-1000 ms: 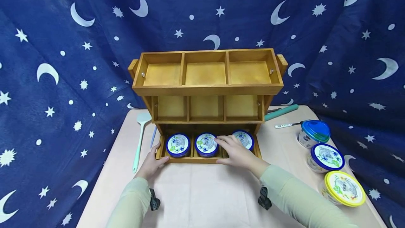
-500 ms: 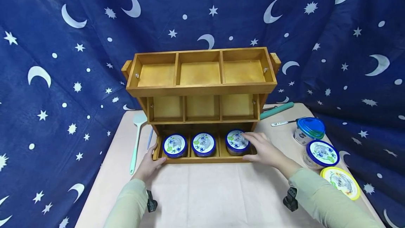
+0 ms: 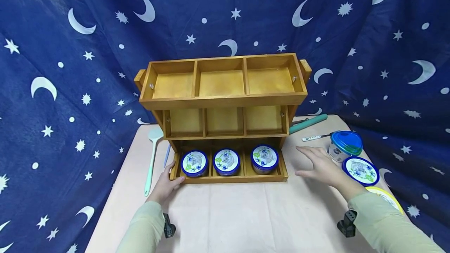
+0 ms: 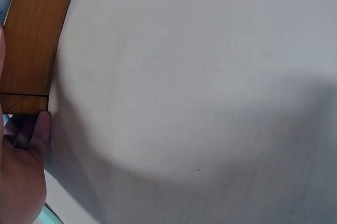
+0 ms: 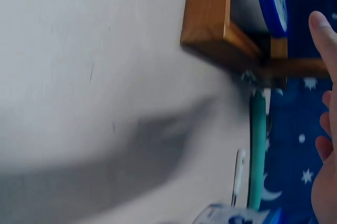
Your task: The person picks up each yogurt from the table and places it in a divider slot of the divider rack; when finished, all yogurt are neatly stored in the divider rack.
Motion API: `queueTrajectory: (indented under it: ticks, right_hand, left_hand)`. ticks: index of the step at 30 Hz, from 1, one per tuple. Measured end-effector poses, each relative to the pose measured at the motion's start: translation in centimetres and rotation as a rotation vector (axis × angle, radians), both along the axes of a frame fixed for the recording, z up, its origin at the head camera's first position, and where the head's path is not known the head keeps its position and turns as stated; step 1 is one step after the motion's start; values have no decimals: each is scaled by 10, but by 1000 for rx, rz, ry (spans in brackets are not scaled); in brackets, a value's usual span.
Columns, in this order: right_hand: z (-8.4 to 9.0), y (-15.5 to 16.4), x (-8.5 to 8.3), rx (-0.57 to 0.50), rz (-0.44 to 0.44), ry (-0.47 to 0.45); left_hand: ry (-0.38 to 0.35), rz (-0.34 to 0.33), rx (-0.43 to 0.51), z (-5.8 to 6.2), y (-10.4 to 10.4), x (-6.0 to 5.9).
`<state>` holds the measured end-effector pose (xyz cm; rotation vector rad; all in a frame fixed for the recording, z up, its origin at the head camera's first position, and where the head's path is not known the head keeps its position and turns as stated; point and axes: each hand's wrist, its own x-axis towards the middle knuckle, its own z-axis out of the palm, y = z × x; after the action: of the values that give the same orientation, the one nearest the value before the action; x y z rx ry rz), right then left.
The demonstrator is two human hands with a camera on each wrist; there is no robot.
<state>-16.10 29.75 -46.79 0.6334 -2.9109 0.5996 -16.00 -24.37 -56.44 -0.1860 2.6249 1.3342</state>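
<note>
A: Head view, from the left edge: a pale green spatula [image 3: 152,159] lies on the desk [image 3: 228,214], with a thin blue stick just beside it.

B: And the left hand [image 3: 165,184]?

A: It rests against the front left corner of the wooden rack [image 3: 225,100], thumb on the front rail, fingers along the end. The left wrist view shows the thumb [image 4: 39,129] pressed to that corner [image 4: 29,50]. The grip there is loose, fingers only lightly bent, nothing pinched.

B: What sits in the rack?

A: Three blue-lidded tubs in the bottom tier, one per compartment: left tub [image 3: 194,163], middle tub [image 3: 226,161], right tub [image 3: 265,158]. The two upper tiers show only bare wood.

B: The right hand [image 3: 321,167]?

A: Over the desk, between the rack's right end and the loose tubs, apart from both. Fingers spread and nearly straight, holding nothing; the right wrist view shows fingertips [image 5: 321,27] in the air.

B: Further right?

A: A blue-topped container [image 3: 344,145], another blue-lidded tub [image 3: 360,171] and a yellow-lidded tub [image 3: 386,200], partly behind the sleeve. Behind them lie a teal rod [image 3: 309,123] and a white pen [image 3: 314,138].
</note>
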Motion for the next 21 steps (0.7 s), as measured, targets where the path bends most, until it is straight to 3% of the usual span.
queueTrajectory:
  ticks: [10, 16, 21]
  right_hand:
    - [13, 45, 14, 22, -159, -144]
    - [12, 71, 28, 24, -237, -209]
    - [11, 92, 39, 25, -357, -254]
  left_hand:
    - [-7, 8, 8, -1, 1, 0]
    - [-9, 3, 11, -1, 1, -1]
    - [-3, 6, 19, -2, 1, 0]
